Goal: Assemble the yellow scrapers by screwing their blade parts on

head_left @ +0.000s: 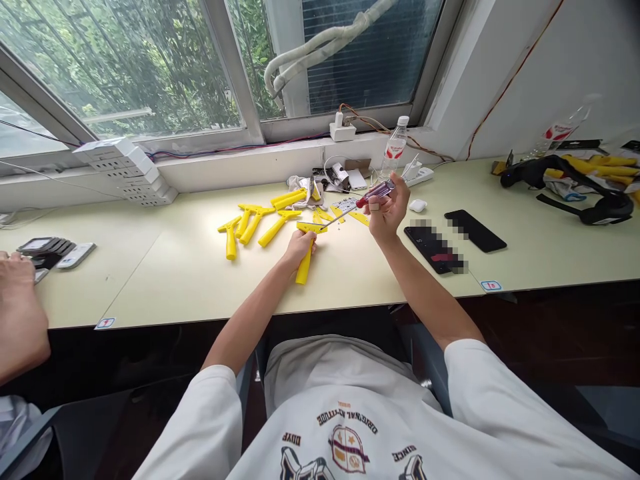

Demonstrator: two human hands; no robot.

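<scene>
My left hand [299, 248] is wrapped round a yellow T-shaped plastic handle [303, 270], its wide head pointing away from me. In my right hand [389, 212] is a screwdriver [376, 193] with a clear purple and red grip. Its thin shaft slants down to the left, and the tip meets the head of the yellow handle; whether it sits in a screw is too small to tell. Several more yellow handles [255, 220] lie to the left of my left hand. Flat yellow pieces [357, 217] and tiny bits lie just beyond the screwdriver.
Two dark phones [434, 249] lie right of my right arm, near a white earphone case [418, 205]. A water bottle [395, 148] and a power strip [419, 175] stand behind. Another person's arm [23, 313] rests at far left beside stacked devices [47, 248]. A black headset [575, 180] lies far right.
</scene>
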